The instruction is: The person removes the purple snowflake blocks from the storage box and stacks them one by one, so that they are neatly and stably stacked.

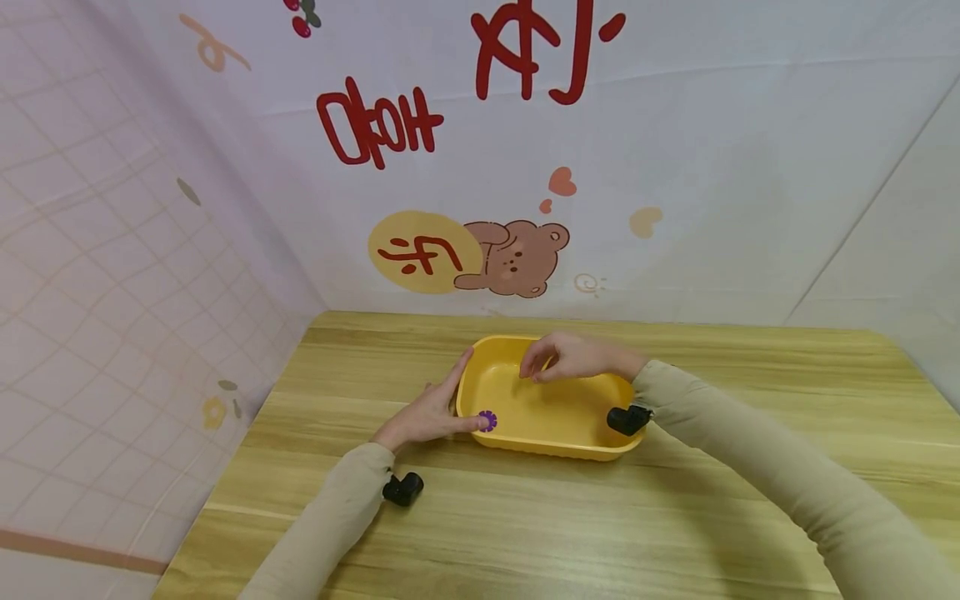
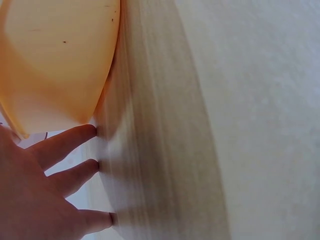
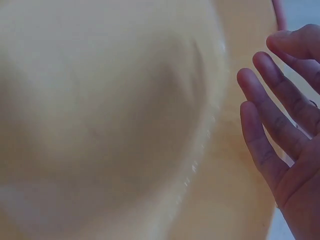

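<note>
A yellow plastic tub [image 1: 551,429] with rounded corners stands on the wooden table. At its left end is my left hand [image 1: 431,412], thumb reaching over the rim and the other fingers spread along the outside. In the left wrist view, straight fingers [image 2: 75,177] of that hand reach down beside the tub [image 2: 55,65]. A small purple notched disc [image 1: 488,420] shows inside the tub at the thumb tip. Over the tub hangs my right hand [image 1: 566,357], its fingers loosely bent. The right wrist view shows its fingers [image 3: 272,125] slightly apart, with nothing visible between them.
The wood-grain table [image 1: 525,525] extends on both sides of the tub and in front of it. Behind rises a white cloth backdrop [image 1: 712,167] with a printed bear [image 1: 521,258]. A gridded cloth [image 1: 112,250] hangs at the left. Each sleeve carries a black wrist camera [image 1: 403,489].
</note>
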`<state>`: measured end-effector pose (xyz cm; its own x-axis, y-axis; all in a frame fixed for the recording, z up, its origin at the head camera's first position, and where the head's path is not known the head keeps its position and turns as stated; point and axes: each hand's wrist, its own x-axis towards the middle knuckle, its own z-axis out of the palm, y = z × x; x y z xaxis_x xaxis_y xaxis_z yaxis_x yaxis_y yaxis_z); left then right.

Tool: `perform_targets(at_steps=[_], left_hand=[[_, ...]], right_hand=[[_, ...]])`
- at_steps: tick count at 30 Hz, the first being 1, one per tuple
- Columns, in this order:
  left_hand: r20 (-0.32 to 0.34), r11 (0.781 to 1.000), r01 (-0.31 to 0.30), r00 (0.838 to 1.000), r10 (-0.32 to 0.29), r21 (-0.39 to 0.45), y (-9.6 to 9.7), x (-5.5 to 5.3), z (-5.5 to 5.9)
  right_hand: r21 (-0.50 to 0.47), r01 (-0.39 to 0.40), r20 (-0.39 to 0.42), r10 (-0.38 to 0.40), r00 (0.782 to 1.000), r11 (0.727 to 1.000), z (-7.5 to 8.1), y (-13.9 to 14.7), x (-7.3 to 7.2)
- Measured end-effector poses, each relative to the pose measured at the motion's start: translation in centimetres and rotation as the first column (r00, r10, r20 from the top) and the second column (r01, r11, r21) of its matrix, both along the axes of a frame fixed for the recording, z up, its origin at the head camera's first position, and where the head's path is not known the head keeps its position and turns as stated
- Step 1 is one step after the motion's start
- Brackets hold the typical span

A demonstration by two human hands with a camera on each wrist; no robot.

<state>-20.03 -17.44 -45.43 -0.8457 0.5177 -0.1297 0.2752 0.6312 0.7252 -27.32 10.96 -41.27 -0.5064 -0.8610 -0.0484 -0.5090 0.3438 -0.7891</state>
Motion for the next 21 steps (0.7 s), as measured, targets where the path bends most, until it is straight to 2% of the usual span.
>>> perform_targets(at_steps=[10,21], left_hand=[[0.001,1.000,0.007,1.000,-0.007,0.006,0.0,0.0,0.2],[-0.011,0.999,0.023,1.000,-0.024,-0.035,0.0,0.1,0.5]], right_hand=[[0.015,-0.106,0.028,0.105,0.994,0.994,-2.9,-3.1,0.4],[-0.011,-0.136,0.042,0.136,0.990,0.991,-3.9,-5.7,0.5]])
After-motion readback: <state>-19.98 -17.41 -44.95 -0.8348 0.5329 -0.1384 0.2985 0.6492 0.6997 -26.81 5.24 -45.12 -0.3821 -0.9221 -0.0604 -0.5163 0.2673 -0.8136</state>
